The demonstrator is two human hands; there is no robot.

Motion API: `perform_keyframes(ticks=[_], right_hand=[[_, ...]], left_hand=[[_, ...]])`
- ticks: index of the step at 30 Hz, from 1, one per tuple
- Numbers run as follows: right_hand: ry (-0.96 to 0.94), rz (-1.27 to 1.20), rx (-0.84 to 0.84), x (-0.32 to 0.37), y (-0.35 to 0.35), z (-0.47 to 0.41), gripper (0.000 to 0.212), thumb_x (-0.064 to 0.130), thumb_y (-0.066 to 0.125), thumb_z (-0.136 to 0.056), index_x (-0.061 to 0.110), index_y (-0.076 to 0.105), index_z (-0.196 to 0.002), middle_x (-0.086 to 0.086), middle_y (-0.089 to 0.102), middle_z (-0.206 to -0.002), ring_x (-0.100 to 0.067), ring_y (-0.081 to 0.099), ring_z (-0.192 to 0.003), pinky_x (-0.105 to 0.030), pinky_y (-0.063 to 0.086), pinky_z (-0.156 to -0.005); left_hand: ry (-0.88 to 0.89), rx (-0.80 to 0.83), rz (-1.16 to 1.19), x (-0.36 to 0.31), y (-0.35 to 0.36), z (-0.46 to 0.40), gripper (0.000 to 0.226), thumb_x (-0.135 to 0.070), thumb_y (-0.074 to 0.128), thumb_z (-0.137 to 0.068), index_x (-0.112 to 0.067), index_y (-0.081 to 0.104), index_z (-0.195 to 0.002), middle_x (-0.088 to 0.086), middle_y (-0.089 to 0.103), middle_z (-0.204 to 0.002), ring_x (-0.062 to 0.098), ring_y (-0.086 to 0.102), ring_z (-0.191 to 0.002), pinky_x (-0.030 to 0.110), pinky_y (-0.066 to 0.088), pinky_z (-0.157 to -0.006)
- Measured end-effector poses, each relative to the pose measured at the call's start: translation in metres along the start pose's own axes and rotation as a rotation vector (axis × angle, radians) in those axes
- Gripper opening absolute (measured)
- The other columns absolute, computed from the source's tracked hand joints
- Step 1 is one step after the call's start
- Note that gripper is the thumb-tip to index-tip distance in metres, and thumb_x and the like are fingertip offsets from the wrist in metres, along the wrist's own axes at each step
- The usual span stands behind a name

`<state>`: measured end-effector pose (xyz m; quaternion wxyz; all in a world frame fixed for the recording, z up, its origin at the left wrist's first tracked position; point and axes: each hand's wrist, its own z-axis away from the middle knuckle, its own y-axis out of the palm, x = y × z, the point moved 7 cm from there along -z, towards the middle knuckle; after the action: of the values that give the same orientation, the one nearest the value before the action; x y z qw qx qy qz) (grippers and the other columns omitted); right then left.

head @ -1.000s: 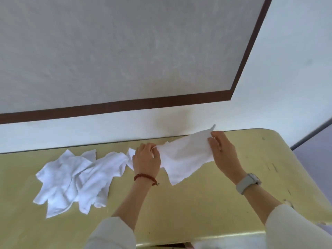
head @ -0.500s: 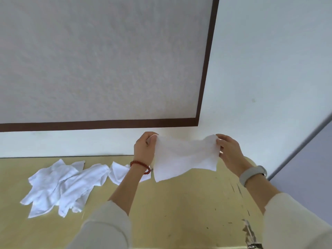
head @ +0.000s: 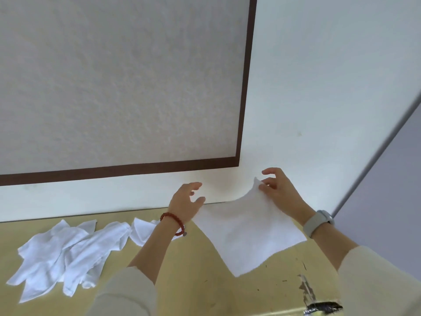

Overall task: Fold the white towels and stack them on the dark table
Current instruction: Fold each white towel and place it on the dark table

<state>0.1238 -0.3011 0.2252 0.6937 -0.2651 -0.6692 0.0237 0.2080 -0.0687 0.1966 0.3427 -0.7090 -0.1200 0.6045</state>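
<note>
White wall fills most of the view, with a rough pale panel (head: 118,83) framed by a dark brown border (head: 118,171). Below it stands a yellowish desk (head: 200,281), scratched and chipped near its right front edge. One white towel (head: 248,233) hangs in the air over the right part of the desk. The right hand (head: 279,190) pinches its top corner, so this grip is narrow and holding the cloth. The left hand (head: 185,202) is just beside the towel's left edge, fingers spread wide; whether it touches the cloth I cannot tell. A pile of crumpled towels (head: 66,254) lies on the desk at the left, partly hidden behind the left forearm. A grey partition (head: 387,190) stands at the right.
</note>
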Motion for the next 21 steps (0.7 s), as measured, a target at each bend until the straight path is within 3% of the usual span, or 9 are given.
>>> perform_keyframes(ticks=[3,6,7,9,11,13,15,18,21], right_hand=[[-0.081,0.156,0.165,0.019,0.021,0.007,0.024,0.008,0.053,-0.089,0.027,0.039,-0.094,0.001,0.068,-0.086,-0.024,0.057,-0.076,-0.032,0.045,-0.068],[-0.091,0.210,0.234,0.020,0.024,0.011,0.026,0.009,0.054,-0.088,0.027,0.036,-0.082,-0.001,0.071,-0.086,-0.019,0.054,-0.071,-0.023,0.041,-0.062],[-0.089,0.217,0.242,0.018,0.021,0.012,0.027,0.009,0.055,-0.088,0.026,0.036,-0.081,-0.003,0.072,-0.084,-0.017,0.054,-0.070,-0.021,0.041,-0.061],[-0.084,0.233,0.254,0.012,0.010,0.011,0.024,0.009,0.057,-0.086,0.022,0.038,-0.082,-0.003,0.072,-0.081,-0.013,0.053,-0.068,-0.012,0.039,-0.058],[-0.058,0.256,0.295,-0.003,-0.003,0.007,0.019,0.013,0.059,-0.086,0.020,0.042,-0.089,0.002,0.067,-0.072,-0.011,0.049,-0.063,-0.009,0.036,-0.053],[-0.037,0.332,0.381,-0.023,-0.013,0.002,0.014,0.018,0.059,-0.087,0.021,0.047,-0.093,0.004,0.055,-0.065,-0.012,0.042,-0.057,-0.011,0.034,-0.050],[-0.025,0.421,0.467,-0.044,-0.018,-0.005,0.008,0.020,0.057,-0.088,0.020,0.050,-0.084,0.005,0.048,-0.063,-0.011,0.040,-0.056,-0.014,0.032,-0.050],[0.002,0.463,0.486,-0.071,-0.027,-0.021,0.025,0.019,0.052,-0.090,0.014,0.044,-0.067,0.003,0.039,-0.061,-0.013,0.034,-0.055,-0.021,0.025,-0.053],[-0.023,0.526,0.363,-0.078,-0.043,-0.047,0.016,0.021,0.049,-0.092,0.015,0.056,-0.079,0.001,0.056,-0.071,-0.017,0.052,-0.069,-0.024,0.037,-0.063]], left_hand=[[0.059,0.272,0.217,-0.029,0.039,0.003,0.063,-0.015,0.061,-0.087,-0.019,0.029,-0.141,-0.001,0.041,-0.140,0.016,0.046,-0.120,0.024,0.039,-0.095],[-0.009,0.467,0.397,-0.045,0.071,0.003,0.071,-0.010,0.057,-0.089,-0.019,0.016,-0.145,0.006,0.044,-0.133,0.022,0.045,-0.123,0.026,0.037,-0.099],[-0.043,0.493,0.454,-0.046,0.078,0.001,0.068,-0.008,0.057,-0.089,-0.018,0.019,-0.145,0.010,0.050,-0.119,0.023,0.049,-0.113,0.029,0.039,-0.097],[-0.058,0.487,0.508,-0.048,0.088,-0.003,0.046,-0.006,0.057,-0.088,-0.014,0.043,-0.132,0.011,0.053,-0.094,0.021,0.052,-0.093,0.035,0.043,-0.095],[-0.041,0.419,0.496,-0.053,0.095,-0.011,0.014,-0.007,0.059,-0.087,-0.015,0.064,-0.098,0.006,0.062,-0.084,0.017,0.058,-0.085,0.037,0.046,-0.095],[-0.017,0.325,0.441,-0.059,0.098,-0.020,0.013,-0.008,0.061,-0.086,-0.019,0.065,-0.079,-0.001,0.065,-0.077,0.009,0.060,-0.075,0.029,0.051,-0.085],[-0.007,0.207,0.387,-0.066,0.097,-0.030,0.014,-0.010,0.062,-0.085,-0.019,0.065,-0.076,-0.003,0.064,-0.075,0.004,0.057,-0.068,0.018,0.048,-0.073],[-0.030,-0.056,0.328,-0.069,0.084,-0.045,0.009,-0.012,0.063,-0.085,-0.016,0.067,-0.079,0.000,0.064,-0.079,0.009,0.053,-0.069,0.019,0.044,-0.070],[-0.054,-0.262,0.209,-0.063,0.063,-0.056,0.007,-0.015,0.063,-0.085,-0.017,0.069,-0.082,-0.003,0.064,-0.081,0.009,0.052,-0.069,0.019,0.042,-0.068]])
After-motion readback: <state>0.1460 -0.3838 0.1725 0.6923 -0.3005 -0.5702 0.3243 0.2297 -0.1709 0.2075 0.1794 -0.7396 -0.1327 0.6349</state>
